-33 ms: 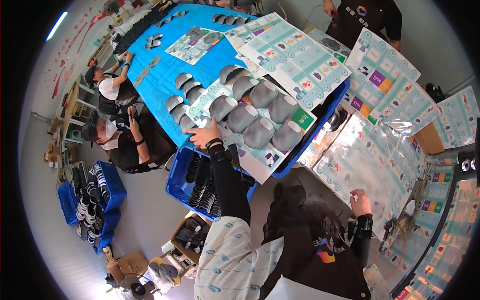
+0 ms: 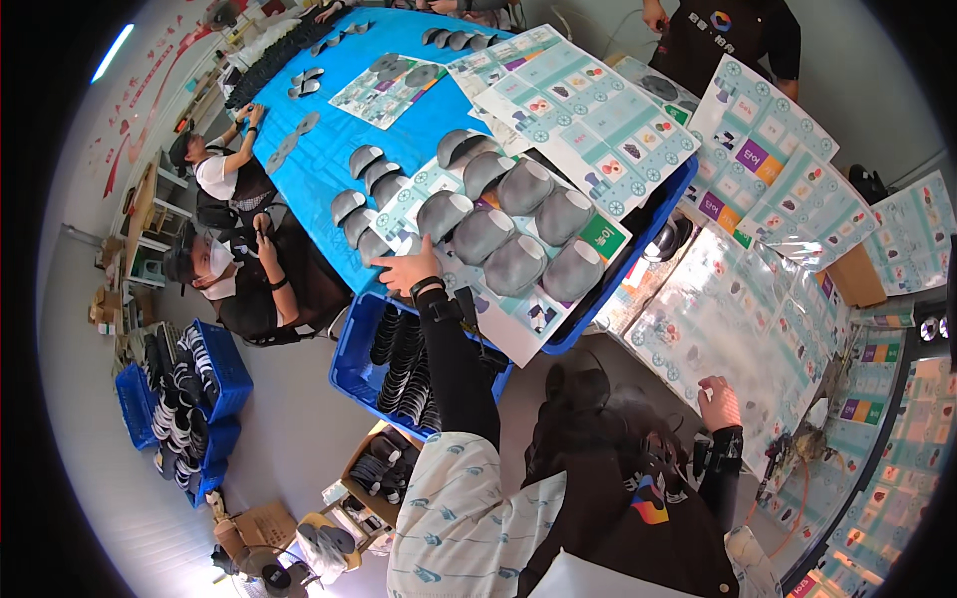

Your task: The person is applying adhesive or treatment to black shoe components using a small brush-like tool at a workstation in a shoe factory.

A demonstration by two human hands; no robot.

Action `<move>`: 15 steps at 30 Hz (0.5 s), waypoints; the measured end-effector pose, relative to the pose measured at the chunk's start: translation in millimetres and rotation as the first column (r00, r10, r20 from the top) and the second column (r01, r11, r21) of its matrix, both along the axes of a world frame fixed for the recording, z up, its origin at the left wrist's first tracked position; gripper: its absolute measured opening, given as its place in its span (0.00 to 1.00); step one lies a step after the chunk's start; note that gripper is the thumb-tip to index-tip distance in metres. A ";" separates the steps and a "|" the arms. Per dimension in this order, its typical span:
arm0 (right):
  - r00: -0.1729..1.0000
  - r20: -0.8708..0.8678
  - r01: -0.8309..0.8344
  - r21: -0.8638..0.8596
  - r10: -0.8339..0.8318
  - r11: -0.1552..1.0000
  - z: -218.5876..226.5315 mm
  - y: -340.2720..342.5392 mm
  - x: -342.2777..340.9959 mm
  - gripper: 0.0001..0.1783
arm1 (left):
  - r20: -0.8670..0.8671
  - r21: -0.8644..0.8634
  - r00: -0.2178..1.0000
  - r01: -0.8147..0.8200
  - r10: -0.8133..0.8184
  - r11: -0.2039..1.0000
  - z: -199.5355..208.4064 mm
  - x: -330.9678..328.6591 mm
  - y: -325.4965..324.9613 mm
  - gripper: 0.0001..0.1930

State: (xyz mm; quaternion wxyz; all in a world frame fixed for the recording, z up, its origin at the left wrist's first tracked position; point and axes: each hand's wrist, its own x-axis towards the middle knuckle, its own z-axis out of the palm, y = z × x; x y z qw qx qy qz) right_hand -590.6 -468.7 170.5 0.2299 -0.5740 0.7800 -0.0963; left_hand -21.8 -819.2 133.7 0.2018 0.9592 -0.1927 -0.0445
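Observation:
Several grey curved slipper uppers (image 2: 485, 232) stand in rows on a printed sheet (image 2: 518, 334) that lies over a blue bin (image 2: 653, 234). My left hand (image 2: 411, 269) is at the near left end of these rows. Its thumb points up toward one upper and its fingers stretch left, beside another grey upper (image 2: 373, 246); whether it touches either I cannot tell. Away to the right, my right hand (image 2: 719, 406) hovers by a table covered with printed sheets (image 2: 713, 319). Its fingers are loosely bent and apart, with nothing seen in them.
A blue crate (image 2: 349, 374) of dark stacked pieces stands below my left forearm. Blue sheeting covers the long table (image 2: 309, 214), with more uppers on it. Two people sit along its left side; another person (image 2: 728, 40) stands at the far right. More blue crates (image 2: 224, 369) stand at left.

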 end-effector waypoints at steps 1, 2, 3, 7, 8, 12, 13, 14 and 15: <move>1.000 -0.012 -0.009 -0.002 0.009 1.000 -0.9 -1.4 -0.2 0.10 | -0.006 0.002 1.000 0.010 -0.010 1.000 -2.1 -0.3 0.2 0.77; 0.999 -0.031 -0.027 -0.014 0.027 1.000 -1.9 -2.5 -0.5 0.10 | -0.011 -0.003 1.000 0.017 -0.017 1.000 -4.3 -0.4 0.5 0.77; 1.000 -0.023 -0.018 -0.005 0.018 1.000 -2.7 -3.4 -0.9 0.10 | -0.030 0.000 0.999 0.022 -0.022 1.000 -6.6 -0.3 0.9 0.78; 1.000 -0.020 -0.021 -0.004 0.021 1.000 -4.0 -4.8 -2.2 0.11 | -0.030 -0.043 0.998 0.057 -0.058 0.997 -12.9 2.7 2.4 0.79; 0.999 -0.027 -0.022 -0.001 0.022 1.000 -4.0 -4.7 -2.1 0.11 | -0.015 -0.053 0.998 0.066 -0.067 0.996 -14.2 3.3 2.8 0.78; 1.000 -0.001 -0.017 0.006 0.017 1.000 -5.0 -6.8 -2.0 0.11 | -0.031 -0.081 0.995 0.092 -0.095 0.992 -14.9 3.8 5.8 0.79; 1.000 0.001 -0.021 0.005 0.021 1.000 -5.3 -8.2 -1.7 0.11 | -0.019 -0.080 0.995 0.093 -0.095 0.992 -13.5 3.2 7.0 0.77; 1.000 0.003 -0.025 0.004 0.025 1.000 -5.4 -9.6 -1.2 0.11 | -0.007 -0.080 0.995 0.095 -0.096 0.992 -12.0 1.6 8.7 0.76; 1.000 0.002 -0.025 0.001 0.025 1.000 -5.3 -10.9 -0.1 0.11 | 0.026 -0.085 0.995 0.095 -0.093 0.992 -10.1 0.6 11.2 0.75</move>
